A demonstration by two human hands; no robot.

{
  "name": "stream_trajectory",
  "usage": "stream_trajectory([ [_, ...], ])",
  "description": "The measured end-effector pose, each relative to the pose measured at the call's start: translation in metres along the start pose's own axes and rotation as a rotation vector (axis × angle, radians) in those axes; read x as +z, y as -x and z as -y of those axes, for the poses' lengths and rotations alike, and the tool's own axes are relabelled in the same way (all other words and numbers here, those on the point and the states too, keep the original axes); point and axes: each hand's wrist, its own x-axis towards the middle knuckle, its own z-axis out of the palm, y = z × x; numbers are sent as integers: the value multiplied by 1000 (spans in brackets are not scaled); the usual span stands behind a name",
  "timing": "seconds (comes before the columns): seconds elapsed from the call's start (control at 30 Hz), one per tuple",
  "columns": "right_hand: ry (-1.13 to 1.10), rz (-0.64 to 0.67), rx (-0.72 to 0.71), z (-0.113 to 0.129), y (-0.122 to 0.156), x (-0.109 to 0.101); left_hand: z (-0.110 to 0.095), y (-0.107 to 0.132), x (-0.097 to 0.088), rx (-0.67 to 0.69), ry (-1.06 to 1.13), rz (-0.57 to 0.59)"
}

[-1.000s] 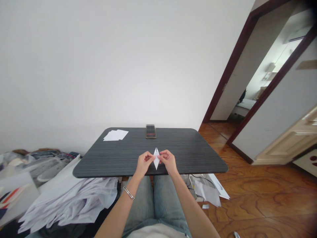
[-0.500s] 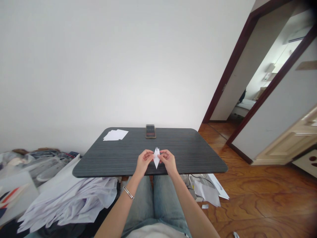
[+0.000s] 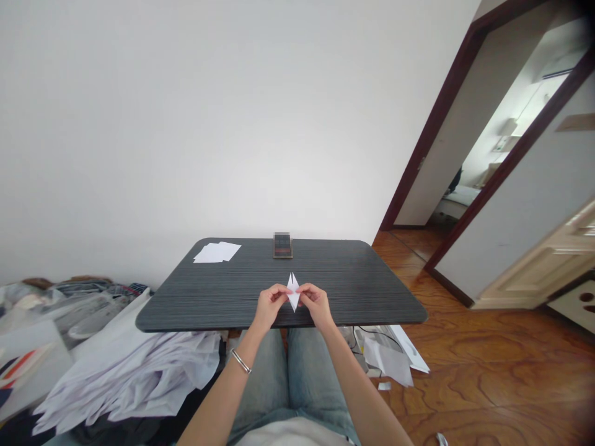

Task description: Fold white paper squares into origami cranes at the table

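Note:
Between my two hands is a small folded piece of white paper (image 3: pixel 293 298), shaped like a narrow diamond with a slit at its upper tip. My left hand (image 3: pixel 271 303) pinches its left side between thumb and fingers. On the opposite side my right hand (image 3: pixel 316 301) grips it in the same way. Both hands are held near the front edge of the dark table (image 3: pixel 223 297), and the paper's lower point faces me. The finer folds are too small to make out.
Loose white paper sheets (image 3: pixel 216 252) lie at the table's back left. A small dark stand (image 3: pixel 282 246) is at the back middle by the wall. Piled white cloth (image 3: pixel 139 378) lies below left; papers and cables (image 3: pixel 388 359) are on the floor to the right.
The paper's top points have drawn closer together, leaving a narrow slit. My fingers have moved slightly inward on the paper, both hands still holding it.

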Motion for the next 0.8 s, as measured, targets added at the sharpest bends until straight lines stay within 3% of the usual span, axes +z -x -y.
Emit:
stream_trajectory([
  [0.33,-2,-57,-1,-1,-2,1,-2,2,1,-32,36,12],
  [0.57,72,16,21,0,-2,3,2,0,1,-73,72,-50],
  [0.8,127,58,34,-2,-2,4,-2,0,3,-79,110,-29],
])
